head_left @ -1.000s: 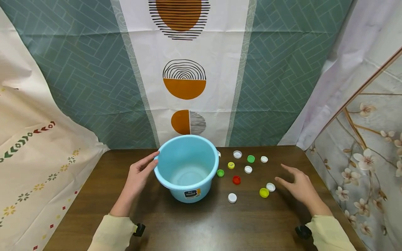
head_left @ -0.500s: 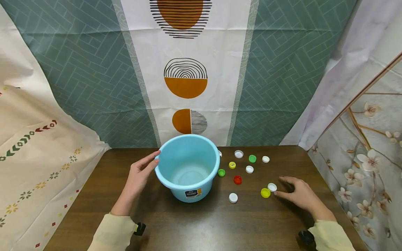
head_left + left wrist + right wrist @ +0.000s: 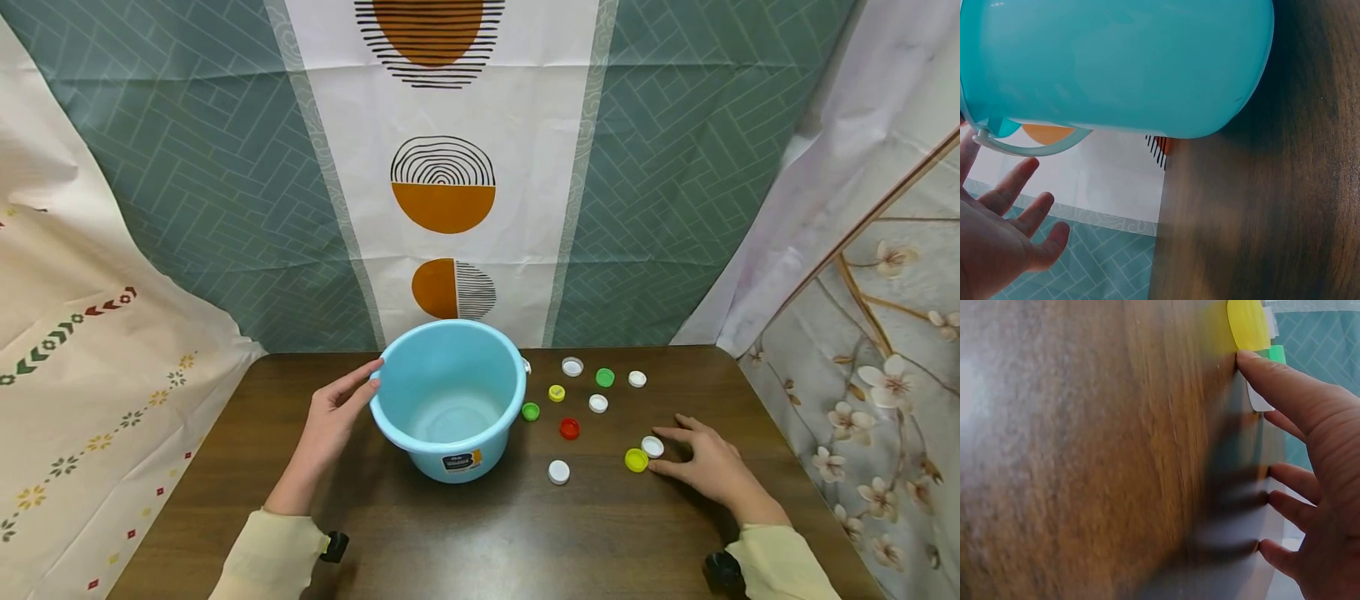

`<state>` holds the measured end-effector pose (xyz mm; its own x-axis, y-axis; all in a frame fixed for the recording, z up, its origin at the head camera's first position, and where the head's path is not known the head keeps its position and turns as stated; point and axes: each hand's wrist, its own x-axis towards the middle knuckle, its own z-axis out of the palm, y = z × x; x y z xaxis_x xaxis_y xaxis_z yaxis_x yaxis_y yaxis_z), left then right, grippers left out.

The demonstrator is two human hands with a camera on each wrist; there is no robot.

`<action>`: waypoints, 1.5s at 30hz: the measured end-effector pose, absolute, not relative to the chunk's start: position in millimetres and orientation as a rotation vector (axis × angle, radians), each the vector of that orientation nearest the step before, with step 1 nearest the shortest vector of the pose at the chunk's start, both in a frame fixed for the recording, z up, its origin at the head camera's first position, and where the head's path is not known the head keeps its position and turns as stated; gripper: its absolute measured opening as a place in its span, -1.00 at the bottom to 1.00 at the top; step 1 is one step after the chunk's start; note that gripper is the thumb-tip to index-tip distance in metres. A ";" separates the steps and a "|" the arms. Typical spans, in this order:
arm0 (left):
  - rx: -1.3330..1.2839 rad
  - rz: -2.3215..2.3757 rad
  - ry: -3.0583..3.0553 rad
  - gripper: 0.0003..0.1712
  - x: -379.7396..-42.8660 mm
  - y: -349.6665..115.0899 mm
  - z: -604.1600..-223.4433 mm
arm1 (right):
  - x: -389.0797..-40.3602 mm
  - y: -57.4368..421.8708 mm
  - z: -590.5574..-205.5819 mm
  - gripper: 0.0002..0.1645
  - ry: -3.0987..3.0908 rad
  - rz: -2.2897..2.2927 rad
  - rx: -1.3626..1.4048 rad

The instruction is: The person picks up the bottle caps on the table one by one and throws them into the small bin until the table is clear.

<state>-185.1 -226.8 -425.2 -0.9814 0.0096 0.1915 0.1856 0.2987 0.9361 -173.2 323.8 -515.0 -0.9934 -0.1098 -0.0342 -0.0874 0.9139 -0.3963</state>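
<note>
A light blue plastic bucket stands on the table at centre, with nothing visible inside. My left hand holds its left rim between thumb and index finger. In the left wrist view the other fingers spread away from the bucket's wall, near its pale handle. On the right, my right hand has thumb and index finger on either side of a white bottle cap, fingertips low by the tabletop. A yellow bottle cap lies beside the thumb tip. Whether the fingertips touch the white cap is unclear.
Several more caps lie between bucket and right hand, among them a red cap, a green cap and a white cap. The brown table ends at a patterned cloth behind; more cloth hangs at both sides.
My right hand has come down and slightly toward me, from above the table to around the white cap, its thumb and index closer together. The left hand stays at the rim.
</note>
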 end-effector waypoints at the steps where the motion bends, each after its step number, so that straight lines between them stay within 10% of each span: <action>1: -0.181 -1.767 -2.407 -0.55 -185.2 -226.5 -425.0 | -173.4 323.5 -515.0 -0.08 3.019 -0.626 -0.152; 45: -0.178 -1.759 -2.417 -0.54 -183.8 -226.5 -425.1 | -188.0 321.1 -491.7 -0.43 3.156 -0.992 -0.108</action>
<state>-183.8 -226.5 -425.1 -0.9822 0.0096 0.1873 0.1812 0.3067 0.9344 -188.0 321.1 -491.7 -0.9838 -0.0115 0.1788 -0.1117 0.8197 -0.5619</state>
